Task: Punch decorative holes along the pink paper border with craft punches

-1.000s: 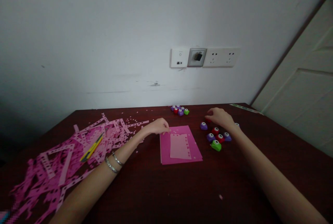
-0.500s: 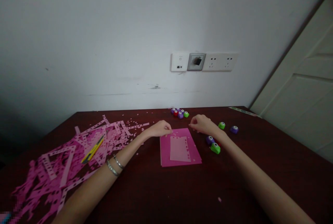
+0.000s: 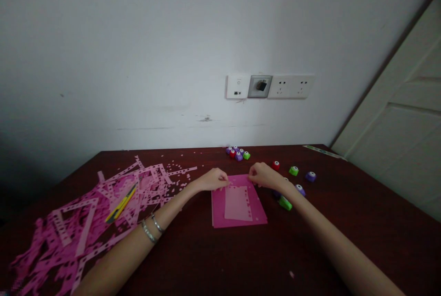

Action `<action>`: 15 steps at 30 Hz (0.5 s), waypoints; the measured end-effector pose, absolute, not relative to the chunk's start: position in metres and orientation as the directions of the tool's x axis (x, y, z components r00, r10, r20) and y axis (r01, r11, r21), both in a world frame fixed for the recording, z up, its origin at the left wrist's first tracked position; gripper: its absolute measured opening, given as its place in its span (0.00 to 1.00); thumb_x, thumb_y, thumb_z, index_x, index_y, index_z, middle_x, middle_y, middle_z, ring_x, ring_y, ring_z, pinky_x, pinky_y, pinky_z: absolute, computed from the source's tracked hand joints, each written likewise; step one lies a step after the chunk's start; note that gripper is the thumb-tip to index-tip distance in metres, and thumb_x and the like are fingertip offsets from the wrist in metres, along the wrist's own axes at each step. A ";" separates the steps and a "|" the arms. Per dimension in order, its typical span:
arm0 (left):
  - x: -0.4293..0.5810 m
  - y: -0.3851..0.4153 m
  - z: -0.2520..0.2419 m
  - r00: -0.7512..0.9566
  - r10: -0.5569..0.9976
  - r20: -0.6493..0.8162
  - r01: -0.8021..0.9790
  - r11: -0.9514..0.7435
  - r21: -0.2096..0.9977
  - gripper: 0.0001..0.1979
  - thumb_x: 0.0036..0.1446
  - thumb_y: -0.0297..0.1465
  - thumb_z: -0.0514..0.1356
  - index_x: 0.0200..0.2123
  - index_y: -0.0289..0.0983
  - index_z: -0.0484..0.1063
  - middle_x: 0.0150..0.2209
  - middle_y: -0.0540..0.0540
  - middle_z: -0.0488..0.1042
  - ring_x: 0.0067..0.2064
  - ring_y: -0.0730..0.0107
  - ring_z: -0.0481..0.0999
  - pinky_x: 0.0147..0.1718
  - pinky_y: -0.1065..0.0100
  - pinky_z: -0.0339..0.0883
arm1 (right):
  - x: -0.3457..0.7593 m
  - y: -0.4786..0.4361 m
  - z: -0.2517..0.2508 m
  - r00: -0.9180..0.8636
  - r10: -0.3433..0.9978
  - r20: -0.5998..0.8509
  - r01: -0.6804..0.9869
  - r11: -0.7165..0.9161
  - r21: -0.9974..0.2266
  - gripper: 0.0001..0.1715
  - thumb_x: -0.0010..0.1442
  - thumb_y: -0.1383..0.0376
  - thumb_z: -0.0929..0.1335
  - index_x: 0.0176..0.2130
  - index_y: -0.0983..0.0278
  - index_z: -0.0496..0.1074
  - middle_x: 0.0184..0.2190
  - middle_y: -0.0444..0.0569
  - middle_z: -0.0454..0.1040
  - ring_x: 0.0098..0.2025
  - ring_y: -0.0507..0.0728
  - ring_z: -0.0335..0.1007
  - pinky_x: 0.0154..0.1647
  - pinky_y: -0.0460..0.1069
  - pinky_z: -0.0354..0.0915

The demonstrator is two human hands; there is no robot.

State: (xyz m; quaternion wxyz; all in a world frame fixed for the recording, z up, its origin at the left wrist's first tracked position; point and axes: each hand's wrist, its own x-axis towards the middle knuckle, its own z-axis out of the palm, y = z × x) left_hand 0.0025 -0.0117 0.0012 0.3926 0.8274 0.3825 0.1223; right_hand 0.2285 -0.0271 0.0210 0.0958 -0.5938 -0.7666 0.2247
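Observation:
A sheet of magenta paper (image 3: 257, 218) lies on the dark table, with at least one more sheet beneath it. On it rests a smaller light pink paper (image 3: 237, 204) with a row of small shapes along its right side and bits near its top edge. My left hand (image 3: 213, 179) is over the magenta sheet's upper left, fingertips pinched together. At the upper right corner is my right hand (image 3: 264, 175), its thumb and fingers also pinched close to the paper. Whatever either hand pinches is too small or hidden to make out.
Pink punched strips (image 3: 93, 215) heap on the left, a yellow utility knife (image 3: 120, 204) on top. Small craft punches (image 3: 237, 153) cluster by the wall; a green punch (image 3: 285, 203) and several others lie around my right forearm. A patterned strip (image 3: 324, 151) lies at the back right.
My right hand has moved slightly down and left to the paper's corner, uncovering a red punch behind it. My left hand stays near the upper left. The view has tilted up slightly.

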 end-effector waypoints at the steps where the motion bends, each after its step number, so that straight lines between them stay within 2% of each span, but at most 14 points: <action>1: 0.003 -0.012 0.000 0.676 0.731 -0.096 0.534 -0.396 0.747 0.13 0.52 0.37 0.54 0.23 0.34 0.69 0.19 0.52 0.67 0.20 0.78 0.64 0.21 0.74 0.56 | 0.228 -0.027 0.020 -0.284 0.952 -0.112 0.866 0.204 -0.456 0.10 0.49 0.69 0.63 0.24 0.69 0.73 0.21 0.50 0.75 0.19 0.50 0.68 0.20 0.42 0.58; 15: 0.003 -0.007 -0.010 0.657 0.747 -0.098 0.507 -0.342 0.792 0.14 0.52 0.39 0.55 0.24 0.33 0.70 0.17 0.53 0.65 0.19 0.79 0.62 0.19 0.74 0.54 | 0.229 -0.026 0.016 -0.288 0.955 -0.070 0.860 0.226 -0.458 0.11 0.50 0.70 0.62 0.27 0.68 0.74 0.20 0.49 0.74 0.19 0.50 0.67 0.20 0.42 0.58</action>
